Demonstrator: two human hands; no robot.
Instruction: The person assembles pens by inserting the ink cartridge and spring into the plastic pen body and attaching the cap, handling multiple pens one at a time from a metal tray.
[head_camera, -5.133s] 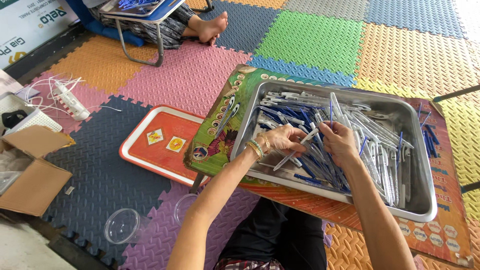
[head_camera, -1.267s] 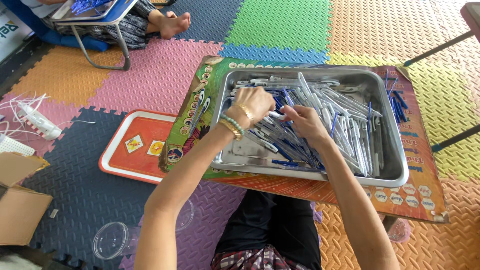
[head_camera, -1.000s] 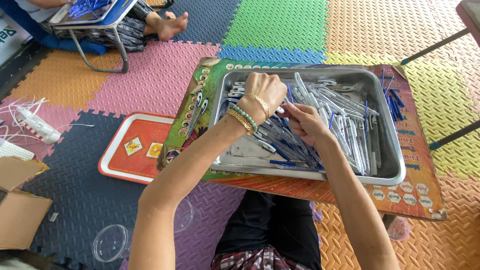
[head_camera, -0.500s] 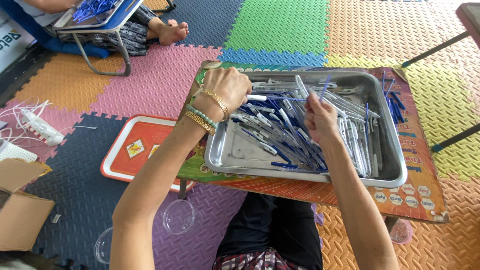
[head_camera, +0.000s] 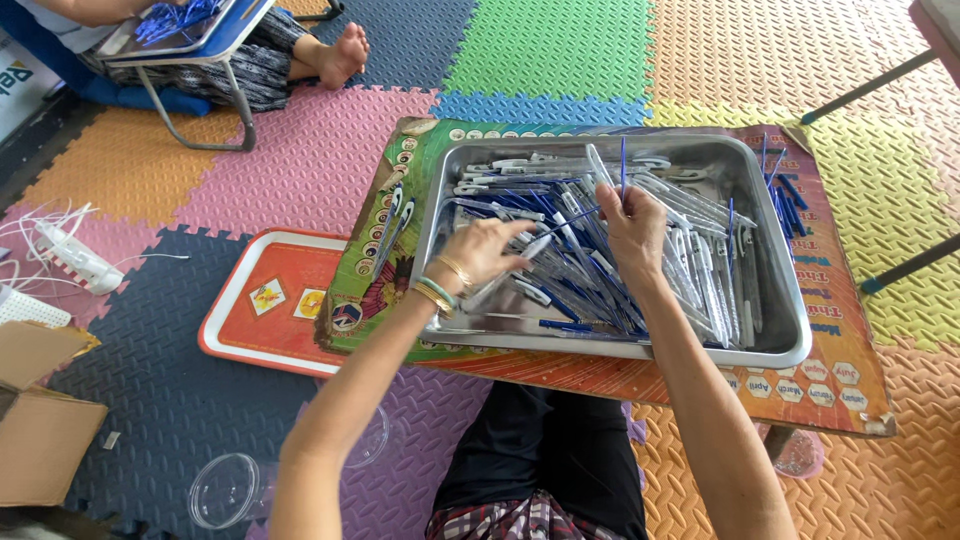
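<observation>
Two bare hands are working inside a rectangular shiny metal tray (head_camera: 790, 330) heaped with clear and blue plastic pen parts (head_camera: 600, 270). The left hand (head_camera: 485, 252) is pinching a clear pen barrel (head_camera: 530, 250); the right hand (head_camera: 632, 225) is gripping a thin blue refill (head_camera: 622, 165) upright.

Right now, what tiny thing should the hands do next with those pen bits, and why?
Probably bring the two hands together. The right hand pinches a thin blue refill upright over the metal tray, and the left hand holds a clear pen barrel just beside it, so sliding the refill into the barrel looks likeliest.
</observation>
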